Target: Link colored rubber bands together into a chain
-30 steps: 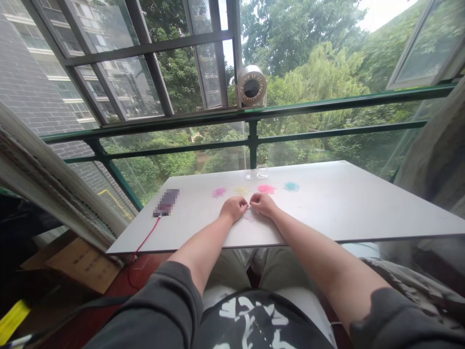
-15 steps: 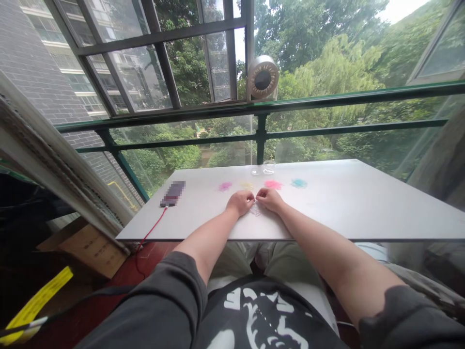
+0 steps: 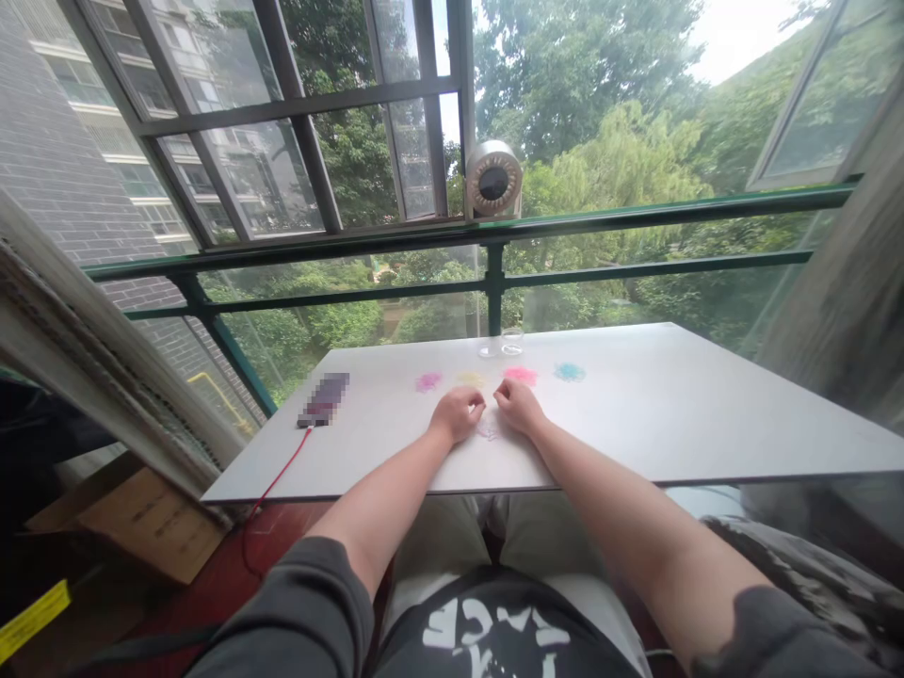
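Note:
Both hands rest over the white table, close together with a narrow gap between the fingertips. My left hand [image 3: 458, 412] is closed in a pinch; whatever sits in its fingers is too small to make out. My right hand [image 3: 518, 405] has its fingers curled together too, their contents hidden. Just below and between them lies a loose, pale pinkish tangle [image 3: 489, 430] of tiny pieces. Beyond the hands are small coloured piles: purple [image 3: 428, 381], pale yellow [image 3: 469, 379], pink-red [image 3: 521, 376] and teal [image 3: 569, 372]. My right hand is nearest the pink-red pile.
Clear round containers [image 3: 511, 346] stand at the back edge of the white table [image 3: 636, 424]. A blurred-out dark device [image 3: 325, 399] with a red cable [image 3: 282, 471] lies at the left. Behind are a green railing [image 3: 353, 243] and a round fan [image 3: 493, 182]. A cardboard box [image 3: 152, 523] sits on the floor.
The fingertips of my two hands have moved slightly apart, after being almost together. The camera view has shifted; the piles and containers keep their places on the table.

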Available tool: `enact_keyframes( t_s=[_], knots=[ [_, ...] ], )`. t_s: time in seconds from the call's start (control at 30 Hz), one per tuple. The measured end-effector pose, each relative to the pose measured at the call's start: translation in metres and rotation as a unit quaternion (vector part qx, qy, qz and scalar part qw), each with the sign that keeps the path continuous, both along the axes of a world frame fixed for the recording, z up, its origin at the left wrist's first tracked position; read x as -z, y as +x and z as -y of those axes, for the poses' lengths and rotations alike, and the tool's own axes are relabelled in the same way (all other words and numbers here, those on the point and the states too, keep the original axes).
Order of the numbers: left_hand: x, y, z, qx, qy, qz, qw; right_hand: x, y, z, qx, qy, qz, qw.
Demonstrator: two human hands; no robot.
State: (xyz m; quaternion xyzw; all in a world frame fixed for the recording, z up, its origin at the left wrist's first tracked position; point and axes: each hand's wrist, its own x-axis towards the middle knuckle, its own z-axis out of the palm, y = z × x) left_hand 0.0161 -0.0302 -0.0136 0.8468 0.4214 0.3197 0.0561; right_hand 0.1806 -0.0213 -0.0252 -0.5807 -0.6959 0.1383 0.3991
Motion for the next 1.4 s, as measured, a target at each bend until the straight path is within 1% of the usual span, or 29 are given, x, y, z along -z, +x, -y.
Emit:
enact_keyframes(
  t_s=[0.13,0.27,0.6,1.07,1.27,1.4],
  knots=[
    [0.001,0.000,-0.001,-0.010,-0.004,0.009,1.000,-0.001,-0.003,0.009,-0.059,0.002,0.025,0.998],
    [0.001,0.000,0.001,-0.009,-0.006,0.009,1.000,0.000,-0.004,0.014,-0.092,0.000,0.024,0.995],
    [0.000,-0.001,0.004,-0.011,-0.030,0.030,0.999,-0.001,-0.002,0.015,-0.082,-0.007,-0.004,0.997],
    [0.000,-0.001,0.004,-0.011,-0.061,0.052,0.997,0.001,0.001,0.013,-0.072,-0.007,0.007,0.997],
    [-0.002,0.000,0.001,-0.031,-0.077,0.046,0.995,-0.001,0.000,0.014,-0.091,-0.006,0.015,0.996],
    [0.000,0.002,-0.002,-0.049,-0.105,0.040,0.993,-0.002,0.000,0.015,-0.112,-0.005,0.028,0.993]
  ],
)
